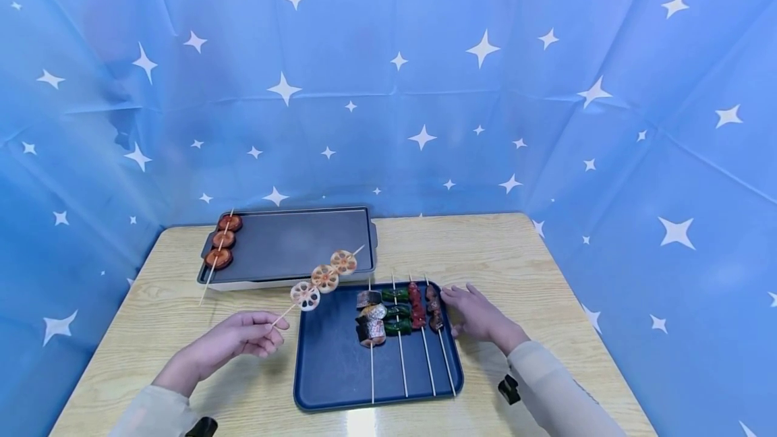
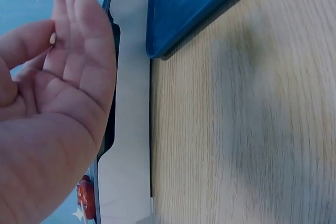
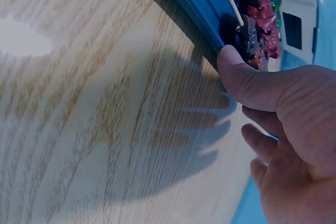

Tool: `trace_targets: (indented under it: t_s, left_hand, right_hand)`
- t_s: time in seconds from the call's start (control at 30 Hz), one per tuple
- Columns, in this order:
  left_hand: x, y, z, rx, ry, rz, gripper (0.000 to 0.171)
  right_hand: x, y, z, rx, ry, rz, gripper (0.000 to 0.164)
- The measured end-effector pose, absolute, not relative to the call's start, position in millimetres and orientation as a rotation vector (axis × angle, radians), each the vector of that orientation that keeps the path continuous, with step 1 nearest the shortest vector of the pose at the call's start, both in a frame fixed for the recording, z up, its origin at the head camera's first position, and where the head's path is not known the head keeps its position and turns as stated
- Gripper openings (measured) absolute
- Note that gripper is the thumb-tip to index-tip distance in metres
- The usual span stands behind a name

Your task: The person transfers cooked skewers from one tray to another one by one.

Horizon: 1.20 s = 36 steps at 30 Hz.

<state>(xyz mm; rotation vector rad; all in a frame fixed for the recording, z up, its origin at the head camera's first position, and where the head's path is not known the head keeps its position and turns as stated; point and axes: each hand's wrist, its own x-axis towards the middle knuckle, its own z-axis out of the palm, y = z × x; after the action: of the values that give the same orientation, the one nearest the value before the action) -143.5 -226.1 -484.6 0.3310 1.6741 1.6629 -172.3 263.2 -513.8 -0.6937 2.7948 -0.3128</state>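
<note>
In the head view my left hand (image 1: 233,339) pinches the stick end of a lotus root skewer (image 1: 324,278), between thumb and fingertips. The skewer slants up to the right, its slices over the gap between the blue tray (image 1: 330,366) and the grill plate (image 1: 285,241). In the left wrist view only the stick's tip (image 2: 52,39) shows at the thumb. My right hand (image 1: 479,315) is at the tray's right rim, fingers relaxed; its thumb (image 3: 236,69) appears to touch the rim. On the tray lie a fish skewer (image 1: 371,329), a green pepper skewer (image 1: 397,312) and red and brown meat skewers (image 1: 417,305).
A skewer of brown mushroom caps (image 1: 223,239) lies across the left end of the grill plate, its stick jutting past the front edge. Wooden table (image 1: 473,241) surrounds tray and grill. A blue star-patterned curtain (image 1: 388,86) hangs behind and at both sides.
</note>
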Motion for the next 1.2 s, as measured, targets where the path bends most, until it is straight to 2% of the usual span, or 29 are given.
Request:
trace_targets:
  t_s: [0.33,1.2]
  left_hand:
    - [-136.8,-231.6,-486.8,0.388,1.561,1.599,0.037]
    - [-114.8,-236.9,-510.1,0.254,1.57,1.646,0.043]
  right_hand:
    - [-172.2,263.2,-513.3,-0.722,2.799,-0.306,0.075]
    - [-171.3,263.7,-514.4,-0.674,2.791,-0.32,0.074]
